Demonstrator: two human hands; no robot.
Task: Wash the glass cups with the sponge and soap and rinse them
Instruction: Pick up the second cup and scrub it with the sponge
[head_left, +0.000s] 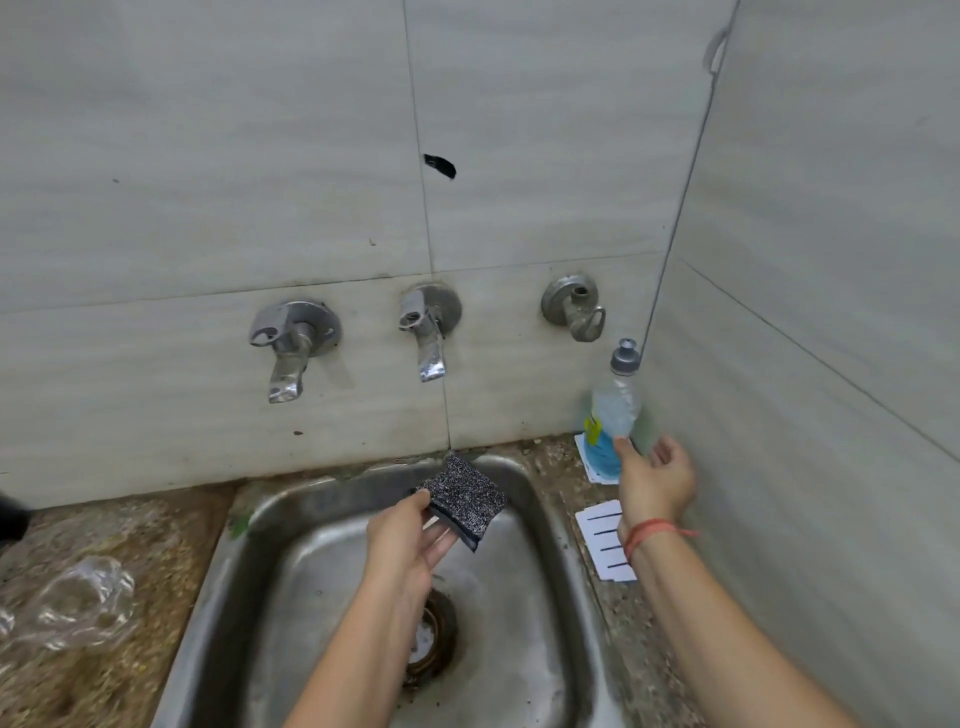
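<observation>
The left hand (405, 540) pinched a speckled sponge (465, 496) over the steel sink (244, 525); the right hand (652, 483) hovered wide beside the soap bottle (613, 410) at two o'clock, in the stone worktop's (130, 519) tiled corner.

Your sponge (465, 496) is a dark speckled scrub pad on a dark blue base. It's tilted and pinched by one edge in your left hand (410, 545), over the 12 o'clock end of the sink (550, 571). The soap bottle (613, 415), clear with blue liquid and a grey cap, stands upright at the sink's 2 o'clock. The glass cups (78, 603) sit at 9 o'clock, clear but too blurry to tell their pose.
</observation>
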